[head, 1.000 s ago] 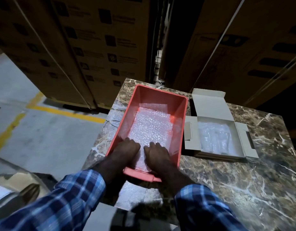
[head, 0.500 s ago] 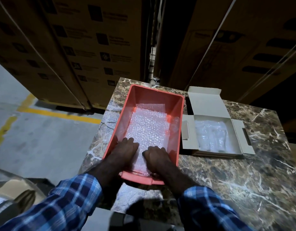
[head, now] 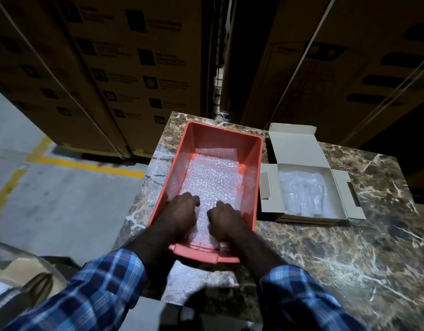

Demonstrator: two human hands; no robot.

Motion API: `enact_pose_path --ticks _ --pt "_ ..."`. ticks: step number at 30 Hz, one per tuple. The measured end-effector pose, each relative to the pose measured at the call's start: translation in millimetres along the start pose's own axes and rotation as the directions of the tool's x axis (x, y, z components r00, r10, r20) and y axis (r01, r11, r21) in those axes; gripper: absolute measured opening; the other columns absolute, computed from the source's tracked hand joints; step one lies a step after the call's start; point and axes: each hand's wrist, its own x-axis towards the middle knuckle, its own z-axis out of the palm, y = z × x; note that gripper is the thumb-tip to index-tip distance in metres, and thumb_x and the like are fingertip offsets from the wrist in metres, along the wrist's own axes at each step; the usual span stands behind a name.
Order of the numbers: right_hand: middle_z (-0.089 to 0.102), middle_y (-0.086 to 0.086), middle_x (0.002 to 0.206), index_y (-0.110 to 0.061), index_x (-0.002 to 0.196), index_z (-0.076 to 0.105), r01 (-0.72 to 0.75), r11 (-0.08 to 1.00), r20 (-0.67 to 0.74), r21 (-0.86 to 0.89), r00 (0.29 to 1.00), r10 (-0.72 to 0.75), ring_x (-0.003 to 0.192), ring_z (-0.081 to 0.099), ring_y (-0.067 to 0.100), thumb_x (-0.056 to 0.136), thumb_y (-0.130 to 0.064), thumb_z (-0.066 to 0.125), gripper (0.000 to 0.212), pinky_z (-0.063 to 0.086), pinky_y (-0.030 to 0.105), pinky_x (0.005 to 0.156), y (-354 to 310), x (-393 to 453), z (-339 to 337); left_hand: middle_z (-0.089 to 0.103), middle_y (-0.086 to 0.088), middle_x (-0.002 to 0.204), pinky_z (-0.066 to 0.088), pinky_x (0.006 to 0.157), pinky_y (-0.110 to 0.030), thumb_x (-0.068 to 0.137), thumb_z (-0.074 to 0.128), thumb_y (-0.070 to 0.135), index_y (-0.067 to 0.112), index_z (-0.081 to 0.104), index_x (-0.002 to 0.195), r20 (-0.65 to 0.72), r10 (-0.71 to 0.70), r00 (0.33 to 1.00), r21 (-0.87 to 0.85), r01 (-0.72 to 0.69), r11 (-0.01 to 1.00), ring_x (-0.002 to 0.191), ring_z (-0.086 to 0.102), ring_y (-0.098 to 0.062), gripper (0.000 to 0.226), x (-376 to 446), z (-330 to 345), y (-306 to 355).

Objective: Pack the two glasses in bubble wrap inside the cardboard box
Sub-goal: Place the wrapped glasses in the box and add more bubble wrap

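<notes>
A red plastic bin (head: 252,168) stands on the marble table (head: 349,249), lined with sheets of bubble wrap (head: 213,177). Both my hands are inside its near end. My left hand (head: 182,210) and my right hand (head: 224,217) lie side by side, fingers curled down into the top sheet and gripping it. To the right of the bin sits a small white cardboard box (head: 299,144) with its lid and side flaps open. A bubble-wrapped bundle (head: 301,194) lies inside it. I cannot make out bare glasses through the wrap.
Tall stacked brown cartons (head: 125,68) rise right behind the table. A concrete floor with yellow lines (head: 87,164) lies to the left. A shiny object (head: 27,280) sits low at the left edge. Bare marble stretches to the right and front of the box.
My fingers lay flatter on the bubble wrap a second ago; now both hands are curled into it. The bin and the box have not moved.
</notes>
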Motion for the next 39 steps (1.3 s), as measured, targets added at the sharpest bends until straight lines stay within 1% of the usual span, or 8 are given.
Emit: enact_pose_path --ticks 5,9,16,19,23,26,31,39 --pt "0.041 0.009 0.128 -0.022 0.122 0.052 0.031 0.994 0.127 -0.107 0.992 -0.018 0.118 0.046 0.032 0.079 -0.033 0.078 0.051 0.044 0.056 0.091 -3 -15 1 0.064 -0.010 0.129 0.048 0.095 -0.033 0.088 0.059 0.011 0.019 0.058 0.131 0.149 -0.047 0.988 0.034 0.043 0.999 0.118 0.059 -0.025 0.044 -4 -9 9" --pt "0.038 0.010 0.130 -0.018 0.121 0.058 0.038 0.983 0.042 -0.177 0.999 -0.031 0.118 0.045 0.036 0.091 -0.017 0.063 0.030 0.043 0.058 0.095 -6 -23 6 0.065 -0.010 0.123 0.049 0.086 -0.034 0.088 0.059 0.012 0.020 0.054 0.127 0.198 -0.065 0.978 0.033 0.060 0.998 0.111 0.061 -0.027 0.039 -7 -15 13" --pt "0.056 0.018 0.129 -0.009 0.125 0.058 -0.042 0.985 -0.044 0.169 0.998 0.050 0.119 0.055 0.033 0.093 -0.028 0.056 0.037 0.045 0.037 0.091 2 -10 -43 0.065 0.008 0.120 0.043 0.100 -0.033 0.073 0.066 0.034 0.028 0.068 0.120 0.106 0.077 0.991 -0.119 -0.065 0.991 0.112 0.058 -0.016 0.047 -17 -35 17" --pt "0.064 0.021 0.108 -0.013 0.108 0.056 -0.026 0.953 -0.209 0.302 0.974 0.092 0.099 0.061 0.036 0.093 -0.029 0.054 0.022 0.042 0.036 0.074 12 -21 -72 0.072 0.003 0.115 0.038 0.105 -0.037 0.077 0.068 0.032 0.023 0.073 0.115 -0.087 0.141 0.986 -0.098 -0.149 0.984 0.109 0.064 -0.018 0.040 -18 -44 15" --pt "0.070 0.004 0.093 -0.020 0.106 0.061 0.144 0.835 -0.361 0.531 0.930 0.069 0.088 0.064 0.023 0.086 -0.029 0.068 0.023 0.051 0.032 0.076 32 -41 -93 0.077 -0.003 0.099 0.045 0.075 -0.023 0.090 0.072 0.011 0.009 0.079 0.099 -0.365 -0.007 0.931 -0.356 -0.133 0.925 0.081 0.065 -0.010 0.012 -18 -69 27" --pt "0.073 0.004 0.111 -0.016 0.118 0.069 0.194 0.829 -0.407 0.525 0.912 0.045 0.100 0.067 0.019 0.087 -0.021 0.073 0.032 0.054 0.034 0.089 49 -55 -101 0.077 -0.002 0.095 0.052 0.077 -0.025 0.092 0.071 0.015 0.011 0.080 0.096 -0.433 -0.039 0.901 -0.438 -0.172 0.883 0.083 0.070 -0.011 0.011 -17 -98 40" --pt "0.076 -0.004 0.091 -0.015 0.098 0.077 0.319 0.682 -0.569 0.658 0.804 0.172 0.085 0.069 0.006 0.095 -0.021 0.067 0.012 0.053 0.030 0.078 84 -77 -122 0.076 0.000 0.082 0.055 0.074 -0.019 0.091 0.071 0.013 0.009 0.079 0.091 -0.513 -0.029 0.858 -0.503 -0.273 0.820 0.072 0.068 0.005 0.009 -13 -134 83" --pt "0.073 -0.001 0.095 -0.032 0.095 0.068 0.550 0.504 -0.734 0.666 0.602 0.313 0.089 0.072 0.019 0.100 -0.017 0.060 0.018 0.062 0.039 0.075 159 -150 -179 0.059 0.013 0.069 0.040 0.066 -0.024 0.098 0.063 0.018 0.025 0.070 0.076 -0.575 0.010 0.818 -0.744 -0.528 0.409 0.069 0.049 -0.005 0.024 -6 -153 218"
